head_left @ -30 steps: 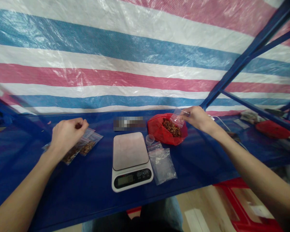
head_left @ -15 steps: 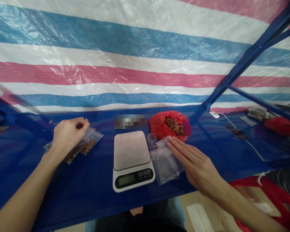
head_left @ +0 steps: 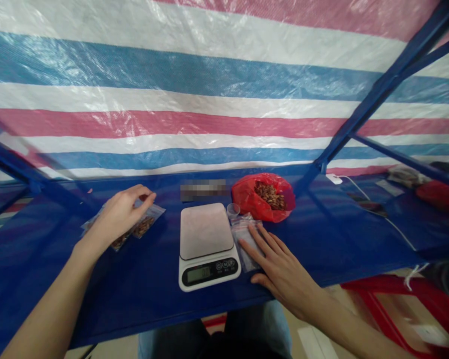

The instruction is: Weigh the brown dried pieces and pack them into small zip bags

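Observation:
My right hand (head_left: 280, 264) lies with its fingers spread over a stack of clear zip bags (head_left: 247, 249), just right of the white digital scale (head_left: 205, 234). On the left, my left hand (head_left: 123, 214) hovers at some small zip bags filled with brown seeds or nuts (head_left: 144, 227). Its fingers are curved, the thumb stands apart from them, and nothing shows between them. The scale's plate is bare and its display is lit. Behind the clear bags stands a small clear plastic cup (head_left: 233, 211). A red plastic bag (head_left: 243, 194) holds loose brown seeds or nuts (head_left: 270, 195).
A blurred-out object (head_left: 204, 189) lies behind the scale. Blue frame bars (head_left: 359, 114) rise at the right, before a striped tarp (head_left: 194, 119). A white cord (head_left: 389, 224) runs over the blue table (head_left: 142, 299) at right. Below stands a red container (head_left: 392, 319).
My right hand has moved left and toward me, flattening over the clear bags with fingers spread. My left hand's thumb has come away from its fingers; the dark reddish-brown thing there no longer shows.

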Motion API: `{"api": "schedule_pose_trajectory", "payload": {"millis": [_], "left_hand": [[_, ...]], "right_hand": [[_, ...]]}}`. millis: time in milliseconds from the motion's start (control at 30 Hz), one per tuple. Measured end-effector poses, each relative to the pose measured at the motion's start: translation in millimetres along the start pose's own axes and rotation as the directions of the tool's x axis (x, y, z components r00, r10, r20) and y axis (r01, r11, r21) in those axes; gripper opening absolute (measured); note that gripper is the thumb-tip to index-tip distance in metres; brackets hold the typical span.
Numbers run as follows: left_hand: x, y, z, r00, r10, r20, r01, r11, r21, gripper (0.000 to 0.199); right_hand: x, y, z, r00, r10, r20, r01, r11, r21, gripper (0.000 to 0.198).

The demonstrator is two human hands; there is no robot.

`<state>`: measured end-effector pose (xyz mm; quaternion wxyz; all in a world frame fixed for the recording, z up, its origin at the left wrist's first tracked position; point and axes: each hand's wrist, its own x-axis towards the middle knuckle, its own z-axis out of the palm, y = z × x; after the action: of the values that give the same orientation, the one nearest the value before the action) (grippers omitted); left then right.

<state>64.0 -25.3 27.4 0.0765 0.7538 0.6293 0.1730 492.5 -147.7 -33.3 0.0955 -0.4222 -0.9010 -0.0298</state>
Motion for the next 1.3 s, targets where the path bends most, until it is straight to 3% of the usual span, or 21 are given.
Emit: {"api": "schedule_pose_trajectory", "payload": {"millis": [67,167,233,400,533,633,800,933,1100,1300], "left_hand": [[-2.4,-16.8,6.8,0.990,0.103,0.095,-0.097,0.993,-0.062,0.051],[-5.4,-37.4,18.3,0.983,0.077,0.169,-0.065,0.995,-0.076,0.077],[-6.6,-42.5,24.3,0.979,0.079,0.188,-0.056,0.991,-0.122,0.081],[-5.9,-29.0,34.4,0.970,0.145,0.197,-0.109,0.977,-0.183,0.036],[-2.5,-14.2,42.4,0.959,0.268,0.095,-0.251,0.955,-0.160,0.026],[-1.9,-9.7,45.1,0.949,0.305,0.084,-0.286,0.940,-0.183,0.029],[-2.6,-11.8,40.4,0.953,0.303,-0.001,-0.299,0.940,-0.162,0.033],[-1.8,-28.7,30.9,0.960,0.281,-0.001,-0.281,0.959,-0.041,0.029],[-2.4,-51.2,25.4,0.965,0.225,0.132,-0.229,0.973,0.014,0.033],[-0.1,-45.0,34.4,0.975,0.187,0.116,-0.185,0.982,-0.030,0.020]], "right_hand": [[5.6,3.3,-4.2,1.000,0.009,-0.027,-0.008,1.000,0.024,0.077],[19.7,8.5,-25.5,0.989,0.049,-0.143,-0.035,0.994,0.100,0.063],[35.8,11.9,-47.2,0.960,0.100,-0.263,-0.053,0.983,0.178,0.057],[96.5,27.5,-85.0,0.821,0.194,-0.537,0.028,0.925,0.378,0.036],[140.2,48.7,-70.5,0.735,0.257,-0.627,0.097,0.875,0.473,0.026],[152.9,59.9,-47.5,0.737,0.265,-0.622,0.112,0.859,0.499,0.025],[143.7,61.3,-23.2,0.767,0.267,-0.583,0.084,0.860,0.504,0.024],[137.5,55.1,-14.9,0.772,0.281,-0.570,0.076,0.849,0.522,0.025],[137.2,52.3,-7.6,0.779,0.250,-0.575,0.118,0.842,0.527,0.026],[135.3,50.1,-8.6,0.776,0.241,-0.583,0.144,0.832,0.537,0.028]]}}
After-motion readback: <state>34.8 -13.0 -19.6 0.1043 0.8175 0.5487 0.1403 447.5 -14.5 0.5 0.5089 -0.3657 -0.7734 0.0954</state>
